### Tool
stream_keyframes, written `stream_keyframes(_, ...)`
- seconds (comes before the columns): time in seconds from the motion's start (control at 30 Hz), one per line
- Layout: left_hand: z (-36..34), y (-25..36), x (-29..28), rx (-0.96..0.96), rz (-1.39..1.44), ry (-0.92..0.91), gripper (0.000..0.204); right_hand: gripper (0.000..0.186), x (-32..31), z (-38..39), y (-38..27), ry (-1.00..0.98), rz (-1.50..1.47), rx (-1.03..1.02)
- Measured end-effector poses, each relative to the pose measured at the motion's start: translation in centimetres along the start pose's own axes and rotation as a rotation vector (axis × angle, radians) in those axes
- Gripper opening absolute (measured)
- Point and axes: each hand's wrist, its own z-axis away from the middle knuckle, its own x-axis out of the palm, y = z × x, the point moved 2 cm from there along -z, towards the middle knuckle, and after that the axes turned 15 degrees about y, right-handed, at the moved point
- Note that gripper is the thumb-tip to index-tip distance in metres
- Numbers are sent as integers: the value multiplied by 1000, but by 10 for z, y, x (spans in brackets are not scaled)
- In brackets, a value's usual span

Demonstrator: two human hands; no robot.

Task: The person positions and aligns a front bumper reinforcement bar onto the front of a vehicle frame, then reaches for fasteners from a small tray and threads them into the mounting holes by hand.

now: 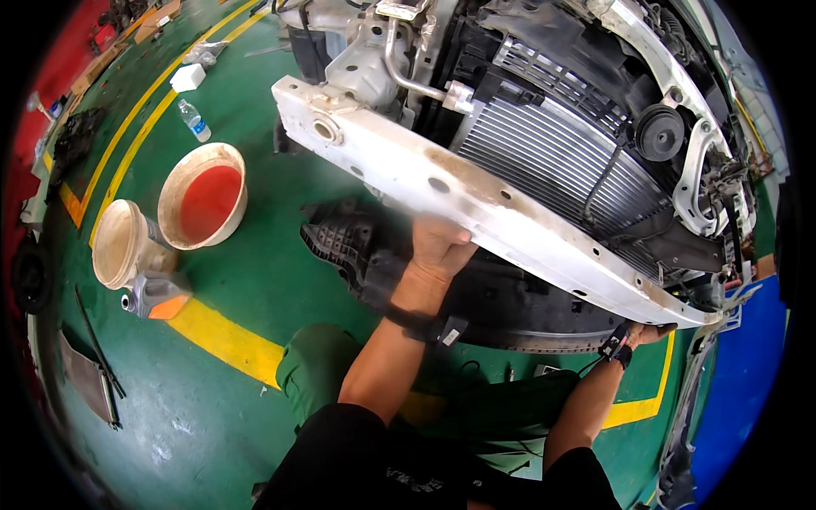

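Note:
A long white metal bumper beam (527,212) runs diagonally across the front of a car with its bumper cover off, in front of a finned radiator (527,144). My left hand (440,242) grips the lower edge of the beam near its middle, fingers curled and partly hidden behind it. My right hand (648,333) holds the underside of the beam's right end, its fingers partly hidden. Both wrists wear black strapped devices. Below the beam lies a black plastic undertray (510,310), above my bent legs in green trousers.
On the green floor at left stand a basin of red liquid (208,200), a dirty bucket (119,242), a grey jug (157,297), a bottle (194,121) and a white block (187,78). A rod (98,340) lies lower left; a blue surface (735,382) is at right.

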Motion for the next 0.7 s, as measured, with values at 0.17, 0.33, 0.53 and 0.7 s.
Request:
stream_keyframes(0.17,-3,5,-13,-25,69,30,60,67,-1,8,25,114,133,-86)
stream_keyframes(0.33,-7,4,-23,-45,58,7,62,67,7,17,35,104,336,-284)
stream_keyframes(0.53,-6,-8,-14,-20,91,36,66,74,8,1,35,95,185,-111)
stream_keyframes(0.7,-4,-4,-4,-33,82,50,67,77,6,-13,35,98,171,7)
